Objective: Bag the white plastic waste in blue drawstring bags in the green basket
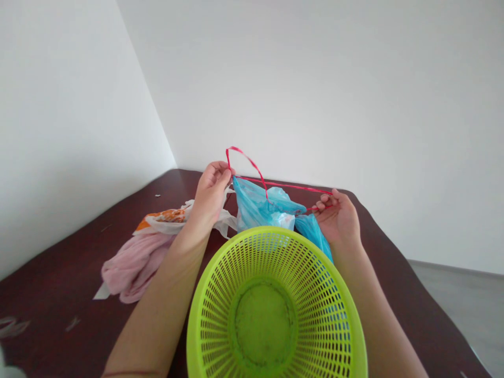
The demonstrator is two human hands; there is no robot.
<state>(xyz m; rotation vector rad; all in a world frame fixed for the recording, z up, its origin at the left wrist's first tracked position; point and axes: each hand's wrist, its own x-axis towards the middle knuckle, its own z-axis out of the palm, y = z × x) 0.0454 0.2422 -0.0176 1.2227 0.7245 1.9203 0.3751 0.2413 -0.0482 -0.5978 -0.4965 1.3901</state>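
Note:
A thin blue plastic bag (252,207) stands behind the green basket, with a red drawstring (289,186) running along its top. My left hand (214,184) pinches the bag's upper left corner and the string there; a loop of string arches above it. The fingers of my right hand (338,215) are curled round the red string, which is stretched between both hands. Whitish plastic shows by the bag's blue folds. In front, a green slotted basket (275,233) faces me with its open side, nothing inside, and hides the bag's lower part.
On the dark red-brown table (71,278), a pink cloth (136,265) and a white and orange plastic bag (163,218) lie left of my left arm. White scraps (13,326) lie at the lower left. White walls (315,94) rise behind and to the left.

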